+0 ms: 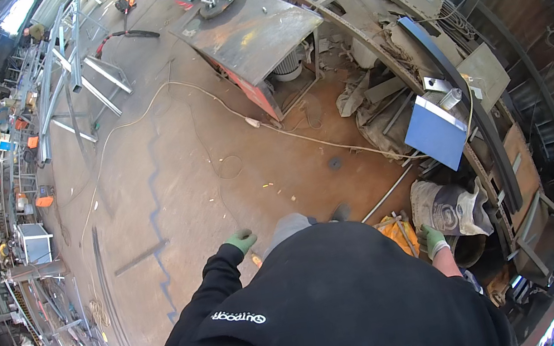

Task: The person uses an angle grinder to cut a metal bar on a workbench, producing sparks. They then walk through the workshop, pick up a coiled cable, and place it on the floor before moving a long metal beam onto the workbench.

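Observation:
My left hand (241, 241), in a green glove, hangs out in front of my body over the brown floor. Its fingers are loosely bent and apart, and I see nothing in them. A small orange-yellow piece (256, 259) shows just below it. My right hand (434, 240), in a green and white glove, is low at my right side, its fingers loosely extended and apparently bare. Beside it are an orange bag (396, 232) and a pale printed sack (450, 207). The sack's lower part stands by a dark round container (468, 249).
A steel-topped table (247, 29) with a red side stands ahead. A pale cable (159, 94) crosses the floor (196, 164). Metal frames (76, 74) lie at the far left. On the right, a blue flat panel (436, 133) leans by a curved dark beam (468, 99) and scrap.

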A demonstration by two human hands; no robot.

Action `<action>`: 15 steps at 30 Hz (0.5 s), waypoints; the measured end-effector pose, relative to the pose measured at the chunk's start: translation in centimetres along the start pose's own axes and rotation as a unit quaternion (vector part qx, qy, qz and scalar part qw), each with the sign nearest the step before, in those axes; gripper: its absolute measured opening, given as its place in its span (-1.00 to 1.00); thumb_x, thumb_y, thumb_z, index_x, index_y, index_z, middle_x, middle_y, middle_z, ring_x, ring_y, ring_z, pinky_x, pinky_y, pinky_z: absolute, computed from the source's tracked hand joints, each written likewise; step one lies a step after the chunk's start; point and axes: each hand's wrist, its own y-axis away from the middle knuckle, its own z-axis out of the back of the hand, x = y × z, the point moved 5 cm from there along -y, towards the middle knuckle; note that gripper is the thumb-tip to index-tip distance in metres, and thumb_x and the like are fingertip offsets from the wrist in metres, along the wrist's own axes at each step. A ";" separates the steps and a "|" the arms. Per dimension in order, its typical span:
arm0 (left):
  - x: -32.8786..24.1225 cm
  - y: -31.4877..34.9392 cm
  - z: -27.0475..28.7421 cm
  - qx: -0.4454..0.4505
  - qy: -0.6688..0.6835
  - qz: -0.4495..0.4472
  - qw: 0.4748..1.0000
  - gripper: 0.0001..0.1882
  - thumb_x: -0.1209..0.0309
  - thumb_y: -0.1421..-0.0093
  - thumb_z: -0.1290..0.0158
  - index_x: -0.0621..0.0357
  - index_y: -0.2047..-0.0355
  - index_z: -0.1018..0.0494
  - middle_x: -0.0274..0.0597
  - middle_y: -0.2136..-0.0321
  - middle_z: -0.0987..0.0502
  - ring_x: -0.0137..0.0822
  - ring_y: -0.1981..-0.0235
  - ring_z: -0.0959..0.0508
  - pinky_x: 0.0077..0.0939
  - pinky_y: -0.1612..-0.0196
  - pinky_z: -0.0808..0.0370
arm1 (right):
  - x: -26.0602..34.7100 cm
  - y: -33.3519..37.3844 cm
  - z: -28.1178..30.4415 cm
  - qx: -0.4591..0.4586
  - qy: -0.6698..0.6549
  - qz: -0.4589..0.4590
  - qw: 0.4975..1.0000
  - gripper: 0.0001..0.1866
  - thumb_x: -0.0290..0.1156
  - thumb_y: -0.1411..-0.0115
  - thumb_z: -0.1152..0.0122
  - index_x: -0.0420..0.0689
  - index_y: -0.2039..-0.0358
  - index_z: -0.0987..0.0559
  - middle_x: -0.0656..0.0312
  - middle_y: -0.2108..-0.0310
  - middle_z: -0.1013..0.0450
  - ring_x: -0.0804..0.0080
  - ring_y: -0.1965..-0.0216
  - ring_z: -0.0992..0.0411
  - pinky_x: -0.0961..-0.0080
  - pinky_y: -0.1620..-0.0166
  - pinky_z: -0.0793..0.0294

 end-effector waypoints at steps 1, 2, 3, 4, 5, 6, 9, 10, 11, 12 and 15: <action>-0.7 -0.5 -0.3 0.005 0.005 -0.009 1.000 -0.31 -0.01 -0.21 -0.12 0.33 -0.15 -0.46 0.14 -0.07 -0.56 -0.05 -0.12 -0.54 -0.29 -0.19 -0.43 | 0.7 -0.3 0.0 0.012 -0.004 0.001 1.000 -0.61 0.10 -0.28 -0.13 0.07 0.17 -0.61 0.34 0.34 -0.57 0.38 0.42 -0.45 0.32 0.30 -0.39; -0.8 -1.0 -0.6 0.008 0.015 -0.012 1.000 -0.31 -0.03 -0.19 -0.12 0.29 -0.14 -0.48 0.15 -0.05 -0.57 -0.04 -0.11 -0.56 -0.29 -0.19 -0.43 | 1.4 -0.6 -0.1 0.011 -0.005 0.008 1.000 -0.61 0.10 -0.28 -0.14 0.07 0.16 -0.61 0.35 0.35 -0.57 0.39 0.42 -0.45 0.31 0.30 -0.39; -0.2 -1.8 -0.8 0.024 -0.020 0.003 1.000 -0.31 -0.05 -0.18 -0.13 0.26 -0.13 -0.49 0.15 -0.05 -0.57 -0.04 -0.11 -0.56 -0.28 -0.19 -0.44 | 1.9 -0.8 -0.2 0.012 0.017 -0.001 1.000 -0.62 0.10 -0.28 -0.14 0.09 0.14 -0.60 0.37 0.32 -0.58 0.37 0.37 -0.48 0.27 0.28 -0.40; 0.8 -2.4 -1.1 0.020 -0.026 0.018 0.999 -0.30 -0.07 -0.16 -0.14 0.26 -0.12 -0.50 0.14 -0.04 -0.58 -0.06 -0.10 -0.56 -0.28 -0.18 -0.44 | 2.5 -0.9 -0.6 0.023 0.005 0.010 1.000 -0.61 0.10 -0.27 -0.15 0.08 0.14 -0.60 0.35 0.31 -0.58 0.36 0.36 -0.48 0.27 0.28 -0.39; 2.3 -3.3 -1.4 0.037 -0.033 0.053 0.997 -0.30 -0.08 -0.16 -0.15 0.28 -0.10 -0.51 0.12 -0.03 -0.59 -0.06 -0.10 -0.56 -0.27 -0.18 -0.45 | 2.8 -0.9 -0.7 0.001 -0.002 0.009 1.000 -0.61 0.10 -0.26 -0.16 0.08 0.14 -0.60 0.34 0.30 -0.58 0.36 0.34 -0.48 0.27 0.29 -0.38; 3.8 -4.0 -1.5 0.044 -0.028 0.072 0.996 -0.29 -0.08 -0.16 -0.15 0.30 -0.09 -0.51 0.12 -0.03 -0.59 -0.05 -0.11 -0.56 -0.27 -0.18 -0.44 | 3.2 -0.8 -1.1 0.008 -0.017 0.006 1.000 -0.62 0.04 -0.26 -0.16 0.05 0.09 -0.60 0.29 0.31 -0.57 0.37 0.41 -0.47 0.34 0.37 -0.39; 8.4 -7.3 -1.0 0.112 -0.115 0.136 0.978 -0.33 -0.09 -0.18 -0.12 0.29 -0.02 -0.55 -0.09 0.30 -0.65 -0.26 0.36 -0.62 -0.31 0.24 -0.56 | 3.0 -0.6 -1.9 0.014 -0.056 -0.022 0.998 -0.64 -0.01 -0.28 -0.15 -0.01 0.13 -0.57 0.24 0.36 -0.54 0.38 0.51 -0.45 0.41 0.50 -0.37; 9.5 -8.5 -0.4 0.127 -0.131 0.160 0.970 -0.31 -0.12 -0.18 -0.11 0.28 -0.03 -0.55 -0.07 0.29 -0.65 -0.22 0.37 -0.63 -0.27 0.27 -0.56 | 2.8 -0.7 -2.1 0.031 -0.052 -0.028 0.998 -0.63 0.01 -0.29 -0.15 -0.02 0.13 -0.56 0.23 0.36 -0.54 0.37 0.52 -0.44 0.40 0.52 -0.37; 10.2 -10.0 0.3 0.139 -0.126 0.181 0.965 -0.31 -0.12 -0.19 -0.11 0.27 -0.04 -0.55 -0.07 0.29 -0.65 -0.21 0.38 -0.62 -0.25 0.28 -0.56 | 2.4 -0.7 -2.3 0.051 -0.051 -0.043 0.996 -0.62 0.02 -0.29 -0.15 -0.03 0.13 -0.54 0.23 0.36 -0.54 0.36 0.53 -0.44 0.40 0.53 -0.36; 10.5 -11.5 1.2 0.150 -0.120 0.204 0.960 -0.31 -0.13 -0.19 -0.11 0.27 -0.05 -0.54 -0.06 0.28 -0.65 -0.20 0.39 -0.62 -0.23 0.28 -0.56 | 2.0 -0.9 -2.2 0.028 -0.071 -0.032 0.997 -0.62 0.01 -0.29 -0.15 -0.06 0.13 -0.54 0.20 0.36 -0.52 0.35 0.55 -0.42 0.39 0.54 -0.35; 8.4 -17.4 4.1 0.151 -0.133 0.206 0.958 -0.29 -0.14 -0.22 -0.09 0.26 -0.10 -0.51 -0.05 0.24 -0.65 -0.19 0.37 -0.62 -0.22 0.27 -0.55 | 0.7 -1.5 -2.0 0.006 -0.134 -0.030 0.991 -0.65 -0.06 -0.29 -0.17 -0.09 0.14 -0.53 0.13 0.37 -0.49 0.33 0.59 -0.36 0.36 0.54 -0.34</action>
